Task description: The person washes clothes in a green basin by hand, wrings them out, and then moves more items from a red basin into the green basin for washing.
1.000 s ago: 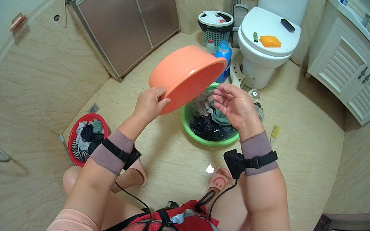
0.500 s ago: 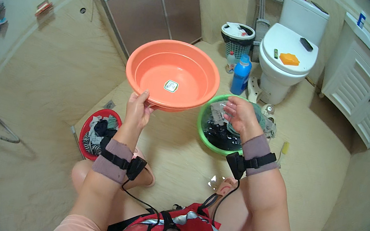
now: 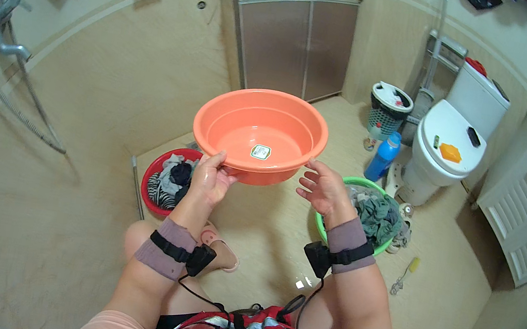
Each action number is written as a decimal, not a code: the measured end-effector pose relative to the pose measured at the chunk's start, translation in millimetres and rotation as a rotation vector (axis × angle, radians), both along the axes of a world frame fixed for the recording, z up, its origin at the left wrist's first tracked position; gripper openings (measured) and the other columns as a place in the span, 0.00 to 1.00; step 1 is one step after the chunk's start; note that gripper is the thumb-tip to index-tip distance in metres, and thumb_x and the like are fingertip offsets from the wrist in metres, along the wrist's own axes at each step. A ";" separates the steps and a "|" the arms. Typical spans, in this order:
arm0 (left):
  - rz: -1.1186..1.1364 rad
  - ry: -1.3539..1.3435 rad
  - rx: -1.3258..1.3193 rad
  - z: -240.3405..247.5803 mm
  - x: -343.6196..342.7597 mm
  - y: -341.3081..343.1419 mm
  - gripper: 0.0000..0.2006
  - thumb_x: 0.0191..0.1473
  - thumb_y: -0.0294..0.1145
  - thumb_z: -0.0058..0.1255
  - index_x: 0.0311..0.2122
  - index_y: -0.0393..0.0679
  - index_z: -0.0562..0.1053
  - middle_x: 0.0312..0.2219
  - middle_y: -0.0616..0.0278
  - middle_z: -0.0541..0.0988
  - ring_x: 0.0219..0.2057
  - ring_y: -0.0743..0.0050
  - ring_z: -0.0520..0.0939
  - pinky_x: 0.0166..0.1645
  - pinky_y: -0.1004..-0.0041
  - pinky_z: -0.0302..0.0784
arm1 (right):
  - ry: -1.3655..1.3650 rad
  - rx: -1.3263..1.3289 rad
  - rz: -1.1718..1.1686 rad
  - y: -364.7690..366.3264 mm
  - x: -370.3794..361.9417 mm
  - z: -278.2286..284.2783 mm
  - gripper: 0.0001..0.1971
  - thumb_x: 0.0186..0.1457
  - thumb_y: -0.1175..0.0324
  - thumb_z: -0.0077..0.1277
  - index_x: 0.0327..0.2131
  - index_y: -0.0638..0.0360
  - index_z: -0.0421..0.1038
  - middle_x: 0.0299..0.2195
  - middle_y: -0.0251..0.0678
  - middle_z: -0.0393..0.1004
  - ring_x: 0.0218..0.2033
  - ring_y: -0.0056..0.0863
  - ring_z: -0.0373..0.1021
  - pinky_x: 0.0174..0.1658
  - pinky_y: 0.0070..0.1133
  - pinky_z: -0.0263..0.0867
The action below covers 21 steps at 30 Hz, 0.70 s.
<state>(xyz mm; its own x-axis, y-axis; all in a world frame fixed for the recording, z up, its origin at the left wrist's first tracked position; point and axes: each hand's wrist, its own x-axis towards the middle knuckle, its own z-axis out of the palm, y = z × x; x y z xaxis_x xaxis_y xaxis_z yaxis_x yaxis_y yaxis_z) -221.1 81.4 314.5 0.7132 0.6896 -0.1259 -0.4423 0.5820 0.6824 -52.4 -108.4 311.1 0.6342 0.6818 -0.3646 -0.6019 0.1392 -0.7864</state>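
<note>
An orange plastic basin (image 3: 241,130), bare inside but for a small label on its bottom, is held up in front of me. My left hand (image 3: 212,180) is closed on its near left rim, thumb on top and fingers below. At the right rim is my right hand (image 3: 325,191), its fingers spread and its fingertips close to the edge; whether they touch it I cannot tell. Under the right forearm sits a green basin (image 3: 352,180) with wet dark and grey-green clothes (image 3: 376,213). Left of my left hand, a red basin (image 3: 148,198) holds several clothes (image 3: 171,181).
A blue bottle (image 3: 383,156) and a waste basket (image 3: 387,115) stand by the toilet (image 3: 446,142). A yellow-headed brush (image 3: 411,267) lies on the floor at right. There is a low cabinet (image 3: 282,43) at the back and a shower hose (image 3: 17,112) on the left wall.
My right hand has moved from above the green basin to the orange basin's right rim. The view has swung left. My left hand keeps its hold on the orange basin.
</note>
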 end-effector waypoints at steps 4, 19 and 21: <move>0.025 0.022 0.073 7.9 -17.2 1.9 0.17 0.57 0.29 0.43 0.52 0.49 0.62 0.49 0.57 0.70 0.50 0.59 0.73 0.51 0.42 0.65 | 0.071 0.042 0.045 38.5 -6.2 -4.7 0.17 0.52 0.57 0.52 0.42 0.54 0.66 0.42 0.41 0.60 0.42 0.35 0.59 0.44 0.36 0.61; 0.700 0.310 -0.072 115.8 -106.4 87.3 0.21 0.51 0.46 0.47 0.42 0.45 0.56 0.41 0.58 0.55 0.45 0.66 0.54 0.54 0.58 0.47 | 0.071 0.117 0.274 137.3 -50.1 -12.1 0.15 0.56 0.67 0.46 0.47 0.57 0.64 0.40 0.41 0.68 0.39 0.37 0.69 0.39 0.37 0.70; 0.761 0.249 0.050 179.9 -119.9 129.2 0.18 0.51 0.51 0.45 0.29 0.47 0.59 0.27 0.62 0.60 0.34 0.69 0.59 0.53 0.65 0.53 | 0.100 0.147 0.314 154.1 -59.1 -23.0 0.14 0.55 0.69 0.45 0.46 0.57 0.64 0.36 0.38 0.71 0.36 0.35 0.71 0.36 0.38 0.72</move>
